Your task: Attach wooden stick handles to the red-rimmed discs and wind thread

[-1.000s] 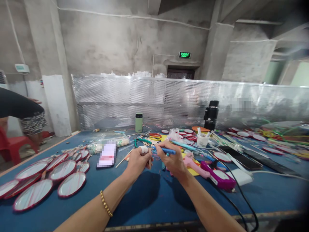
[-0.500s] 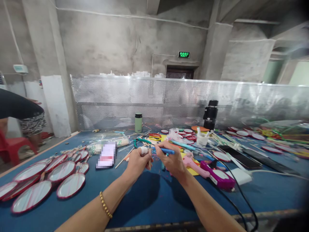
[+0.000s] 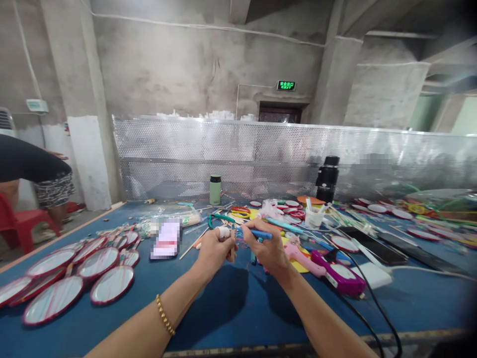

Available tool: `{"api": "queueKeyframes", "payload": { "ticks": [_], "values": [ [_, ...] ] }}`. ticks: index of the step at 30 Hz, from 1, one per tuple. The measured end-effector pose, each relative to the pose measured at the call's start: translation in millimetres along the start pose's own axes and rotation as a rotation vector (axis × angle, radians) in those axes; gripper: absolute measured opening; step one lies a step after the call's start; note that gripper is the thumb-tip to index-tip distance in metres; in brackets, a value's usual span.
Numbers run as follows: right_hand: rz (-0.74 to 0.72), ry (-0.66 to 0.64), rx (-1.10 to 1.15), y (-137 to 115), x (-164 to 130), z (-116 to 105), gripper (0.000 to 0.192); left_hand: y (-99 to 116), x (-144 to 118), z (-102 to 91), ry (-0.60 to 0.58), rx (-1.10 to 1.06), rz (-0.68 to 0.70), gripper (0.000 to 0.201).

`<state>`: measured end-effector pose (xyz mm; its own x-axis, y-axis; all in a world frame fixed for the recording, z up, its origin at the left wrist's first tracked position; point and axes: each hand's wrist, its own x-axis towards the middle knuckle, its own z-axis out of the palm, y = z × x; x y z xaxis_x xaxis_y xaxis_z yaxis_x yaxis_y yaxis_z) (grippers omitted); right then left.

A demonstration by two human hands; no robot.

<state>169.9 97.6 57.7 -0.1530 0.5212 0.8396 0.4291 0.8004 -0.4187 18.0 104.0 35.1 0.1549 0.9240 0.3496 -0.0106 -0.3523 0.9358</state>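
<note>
My left hand (image 3: 212,251) is closed in a pinch on a small flat wooden stick (image 3: 233,254), held upright above the table. White tape (image 3: 224,232) wraps one of its fingers. My right hand (image 3: 267,248) grips a blue pen-shaped tool (image 3: 263,234), its front end pointing left at the stick; I cannot tell whether the two touch. Just behind the hands lie teal-handled scissors or pliers (image 3: 216,219), kind unclear. To the right of my right hand is a pink glue gun (image 3: 311,258) beside a purple device (image 3: 337,273).
Round red-rimmed mirrors (image 3: 112,284) lie on the left of the blue table (image 3: 208,318), near a phone (image 3: 166,238). A green bottle (image 3: 215,190), black flask (image 3: 328,179) and white cup of pens (image 3: 314,217) stand behind. Black cables (image 3: 372,298) run down right. A person (image 3: 33,164) is far left.
The view has shifted slightly, so the table things appear a little further right. Both hands keep the same holds, nearly in the same place.
</note>
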Motion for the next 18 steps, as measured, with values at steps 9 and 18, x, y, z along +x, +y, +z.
{"api": "queueKeyframes", "payload": {
  "ticks": [9, 18],
  "values": [
    [0.002, -0.012, -0.005, 1.1, 0.5, 0.5, 0.019, -0.1, 0.4, -0.6, -0.006, 0.008, 0.007, 0.017],
    [-0.032, -0.004, 0.012, -1.3, 0.5, 1.1, 0.020, 0.9, -0.1, -0.9, -0.014, 0.017, 0.012, 0.018]
  ]
}}
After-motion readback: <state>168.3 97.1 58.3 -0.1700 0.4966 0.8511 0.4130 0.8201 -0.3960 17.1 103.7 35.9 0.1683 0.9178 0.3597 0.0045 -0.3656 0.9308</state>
